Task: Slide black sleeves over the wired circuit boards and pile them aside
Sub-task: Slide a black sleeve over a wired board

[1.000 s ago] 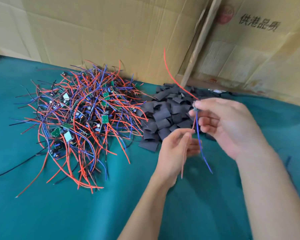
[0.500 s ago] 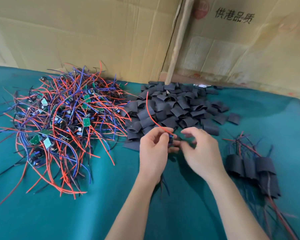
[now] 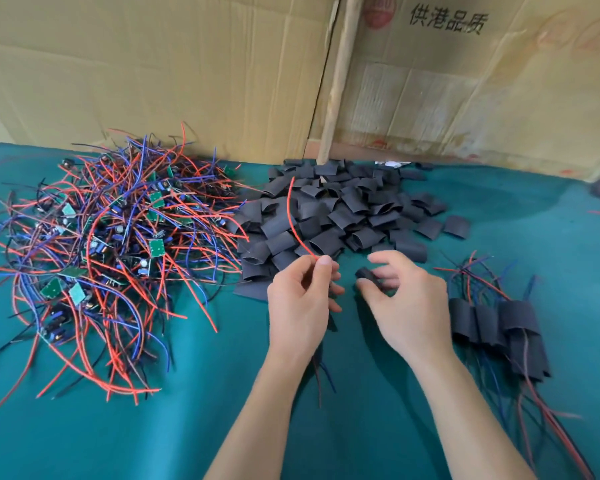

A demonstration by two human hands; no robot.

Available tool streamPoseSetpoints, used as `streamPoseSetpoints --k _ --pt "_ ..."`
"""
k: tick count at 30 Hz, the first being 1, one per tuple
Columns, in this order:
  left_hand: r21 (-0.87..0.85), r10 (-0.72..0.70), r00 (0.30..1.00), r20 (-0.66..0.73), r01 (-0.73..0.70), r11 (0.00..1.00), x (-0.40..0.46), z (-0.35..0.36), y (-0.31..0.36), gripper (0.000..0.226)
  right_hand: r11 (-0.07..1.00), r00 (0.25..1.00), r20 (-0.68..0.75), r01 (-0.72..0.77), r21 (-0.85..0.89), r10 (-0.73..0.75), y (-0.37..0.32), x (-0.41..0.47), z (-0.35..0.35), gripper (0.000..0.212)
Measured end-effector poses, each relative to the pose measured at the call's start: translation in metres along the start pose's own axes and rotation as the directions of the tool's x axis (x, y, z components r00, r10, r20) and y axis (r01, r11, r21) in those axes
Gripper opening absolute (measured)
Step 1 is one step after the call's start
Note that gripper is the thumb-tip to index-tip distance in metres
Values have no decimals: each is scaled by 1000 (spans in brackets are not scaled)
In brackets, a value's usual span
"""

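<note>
green cloth [image 3: 326,427] covers our table, with cardboard boxes [image 3: 153,64] standing along the top of the frame. at centre, our left hand [image 3: 300,299] pinches a red wire [image 3: 293,216] between thumb and forefinger; the board it belongs to is hidden inside the palm, with more wires trailing out below. just beside it, our right hand [image 3: 404,299] pinches one black sleeve [image 3: 369,275] in curled fingers, not yet on the board. we judge the task barely begun: only a small pile of sleeved boards [image 3: 499,327] lies at the right, while the big tangle of bare wired boards [image 3: 111,244] at the left and the heap of loose sleeves [image 3: 343,209] at upper centre remain.
</note>
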State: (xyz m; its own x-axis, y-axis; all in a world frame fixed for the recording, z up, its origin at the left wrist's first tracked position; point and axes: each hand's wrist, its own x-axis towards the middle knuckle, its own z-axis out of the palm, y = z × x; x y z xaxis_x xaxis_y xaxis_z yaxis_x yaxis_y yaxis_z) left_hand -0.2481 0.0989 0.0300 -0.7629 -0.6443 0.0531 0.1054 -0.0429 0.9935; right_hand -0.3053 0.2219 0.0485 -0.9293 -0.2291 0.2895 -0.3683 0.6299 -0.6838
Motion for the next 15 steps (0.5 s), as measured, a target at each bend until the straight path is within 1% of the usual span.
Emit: streamPoseSetpoints --k 2,4,5,6,8,10,11,13,15 --pt "44 4 998 70 -7 999 -2 0 0 24 985 998 9 -62 159 61 3 1 -5 26" --pt "91 11 990 138 -23 996 -5 1 2 20 907 992 48 -122 403 113 2 2 -7 26" --pt "96 10 986 168 -26 995 -6 1 2 18 865 991 60 -132 485 118 1 2 -7 27" --pt "89 6 982 189 -23 996 -6 1 2 17 847 993 55 -119 519 106 0 2 -7 29" --pt "70 -7 980 199 -7 998 -5 1 2 16 843 997 18 -68 533 69 -1 2 -7 30" --pt "66 -25 980 196 12 998 -5 2 0 17 792 996 -50 -33 609 80 -2 5 -12 26" --pt "71 -33 980 195 20 997 -5 3 0 17 740 988 -98 -22 672 119 -2 8 -17 22" --pt "104 -38 978 206 17 994 -5 5 -3 19 591 950 -179 -6 807 254 2 14 -33 12" --pt "159 -22 974 225 -15 987 -6 6 -5 21 430 907 -187 7 903 377 6 18 -48 7"
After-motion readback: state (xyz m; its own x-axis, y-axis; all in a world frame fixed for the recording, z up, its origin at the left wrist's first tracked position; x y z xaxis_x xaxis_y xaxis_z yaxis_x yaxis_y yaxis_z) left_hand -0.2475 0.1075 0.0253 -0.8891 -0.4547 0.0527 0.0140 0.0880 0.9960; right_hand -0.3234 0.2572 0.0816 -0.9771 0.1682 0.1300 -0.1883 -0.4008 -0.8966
